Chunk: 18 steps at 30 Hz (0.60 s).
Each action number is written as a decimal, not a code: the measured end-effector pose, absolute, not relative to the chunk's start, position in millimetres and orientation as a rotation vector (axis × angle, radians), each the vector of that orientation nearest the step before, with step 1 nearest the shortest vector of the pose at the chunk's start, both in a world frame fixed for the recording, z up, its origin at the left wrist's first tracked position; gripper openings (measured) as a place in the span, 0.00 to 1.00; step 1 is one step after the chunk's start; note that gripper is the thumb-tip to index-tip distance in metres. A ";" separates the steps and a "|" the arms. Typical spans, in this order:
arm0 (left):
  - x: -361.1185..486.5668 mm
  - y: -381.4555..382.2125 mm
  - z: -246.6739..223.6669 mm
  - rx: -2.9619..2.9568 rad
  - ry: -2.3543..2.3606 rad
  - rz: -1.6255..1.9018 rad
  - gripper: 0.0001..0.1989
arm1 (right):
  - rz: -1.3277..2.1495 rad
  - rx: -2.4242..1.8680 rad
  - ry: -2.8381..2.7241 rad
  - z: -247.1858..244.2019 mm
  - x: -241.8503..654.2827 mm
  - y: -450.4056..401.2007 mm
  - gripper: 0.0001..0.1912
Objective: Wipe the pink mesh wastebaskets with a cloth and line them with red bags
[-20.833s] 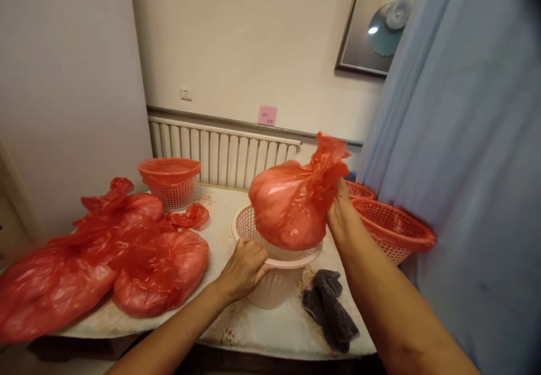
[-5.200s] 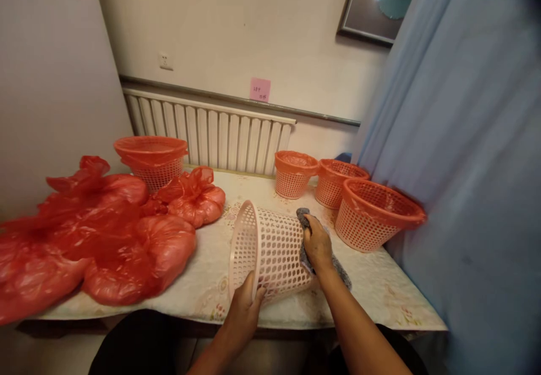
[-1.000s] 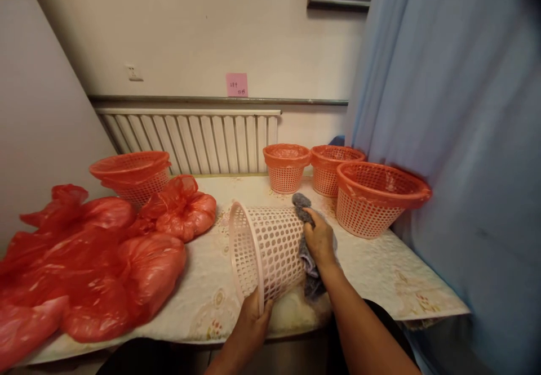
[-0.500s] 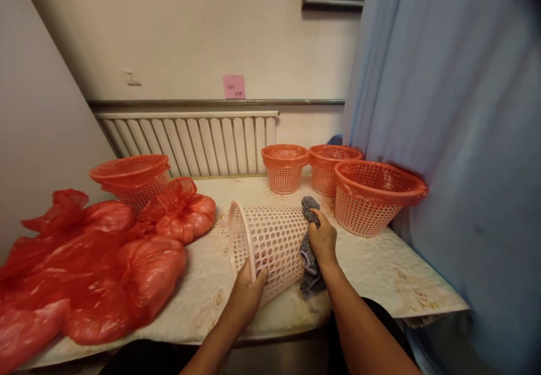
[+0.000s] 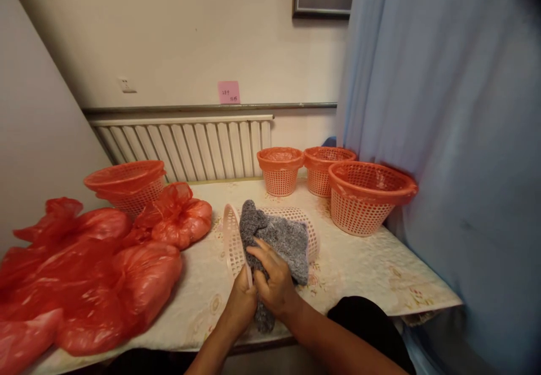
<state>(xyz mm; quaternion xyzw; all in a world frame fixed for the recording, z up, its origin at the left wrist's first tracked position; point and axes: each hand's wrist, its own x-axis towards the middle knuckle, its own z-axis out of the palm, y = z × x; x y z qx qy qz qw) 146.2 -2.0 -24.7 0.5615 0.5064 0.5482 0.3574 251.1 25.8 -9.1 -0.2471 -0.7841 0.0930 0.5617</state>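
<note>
A pale pink plastic basket with a lattice of holes lies on its side on the table, its mouth to the left. My left hand grips the near part of its rim. Bunched in my right hand is a grey cloth, pressed against the basket's outer wall just behind the rim. The cloth drapes over much of the side and hides it, and one end hangs below my hands. Both hands are close together at the rim.
Red plastic bags, full and knotted, cover the table's left part. Behind them stands a red-lined basket. Three more lined baskets stand at the back right: one, a second and a larger one, beside a blue curtain.
My right hand has slid the cloth left along the basket, from its base end to the rim, and the cloth has spread over the side. My left hand keeps its hold.
</note>
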 end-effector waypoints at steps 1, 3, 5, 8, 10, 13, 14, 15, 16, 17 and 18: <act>145.3 -2.2 -25.8 1.459 1.315 1.412 0.20 | 0.202 -0.584 -1.849 -9.4 250.0 27.4 0.31; 143.7 -2.7 -28.2 1.463 1.321 1.395 0.19 | 0.172 -0.586 -1.863 -9.1 249.5 34.2 0.31; 142.7 -3.5 -31.5 1.469 1.318 1.386 0.18 | 0.162 -0.601 -1.864 -8.4 250.8 43.1 0.30; 142.4 -6.4 -38.7 1.507 1.324 1.385 0.19 | 0.169 -0.665 -1.815 -8.6 257.2 58.9 0.30; 142.6 -9.8 -45.5 1.529 1.349 1.355 0.19 | 0.171 -0.749 -1.757 -10.0 266.4 72.5 0.29; 141.9 -15.8 -58.6 1.567 1.367 1.282 0.18 | 0.190 -0.950 -1.645 -12.3 288.4 97.5 0.27; 141.2 -17.7 -63.4 1.587 1.362 1.260 0.19 | 0.206 -1.039 -1.596 -12.8 297.0 105.9 0.26; 140.2 -19.4 -68.0 1.605 1.354 1.239 0.19 | 0.224 -1.136 -1.536 -13.1 305.5 113.9 0.25; 139.1 -20.9 -72.1 1.621 1.343 1.219 0.19 | 0.240 -1.229 -1.472 -13.3 313.3 120.8 0.25; 138.0 -22.2 -75.4 1.638 1.326 1.200 0.19 | 0.250 -1.309 -1.412 -13.5 320.1 126.5 0.25; 136.8 -23.2 -77.5 1.652 1.308 1.180 0.20 | 0.255 -1.369 -1.361 -13.8 325.4 130.8 0.25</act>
